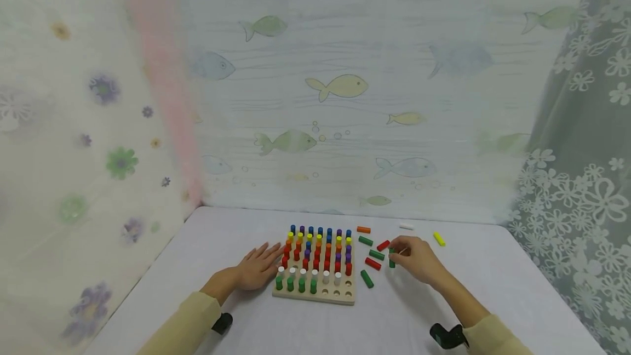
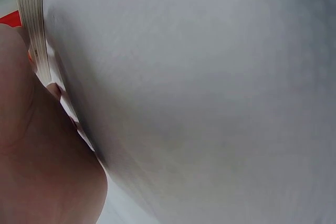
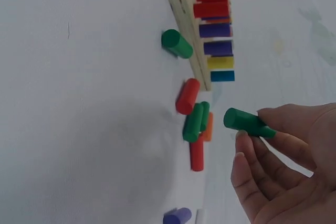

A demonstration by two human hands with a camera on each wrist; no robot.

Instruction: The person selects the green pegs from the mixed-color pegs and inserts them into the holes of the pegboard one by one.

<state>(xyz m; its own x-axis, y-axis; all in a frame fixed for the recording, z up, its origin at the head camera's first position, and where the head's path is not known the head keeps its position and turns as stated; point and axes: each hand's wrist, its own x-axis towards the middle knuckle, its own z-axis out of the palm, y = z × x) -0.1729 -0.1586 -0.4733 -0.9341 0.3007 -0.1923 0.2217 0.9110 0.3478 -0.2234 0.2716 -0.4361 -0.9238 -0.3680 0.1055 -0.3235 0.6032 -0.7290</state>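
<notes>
My right hand (image 1: 416,259) pinches a green peg (image 3: 244,121) between thumb and fingers, above the table to the right of a wooden pegboard (image 1: 315,299). In the head view that peg (image 1: 391,259) points downward. My left hand (image 1: 257,268) lies flat with its fingers spread, by the board's left side; the left wrist view shows the palm side of the hand (image 2: 47,166) close to the board's edge (image 2: 32,24). Rows of blue, purple, yellow, orange, red, white and green pegs stand in the board. Round holes (image 1: 337,293) show at its front right.
Loose pegs lie right of the board: a green peg (image 1: 367,279) nearest me, a red peg (image 1: 373,263), an orange peg (image 1: 363,229), a white peg (image 1: 406,226) and a yellow peg (image 1: 439,239). A purple peg (image 3: 177,216) shows in the right wrist view. Patterned curtains (image 1: 315,179) surround the white table.
</notes>
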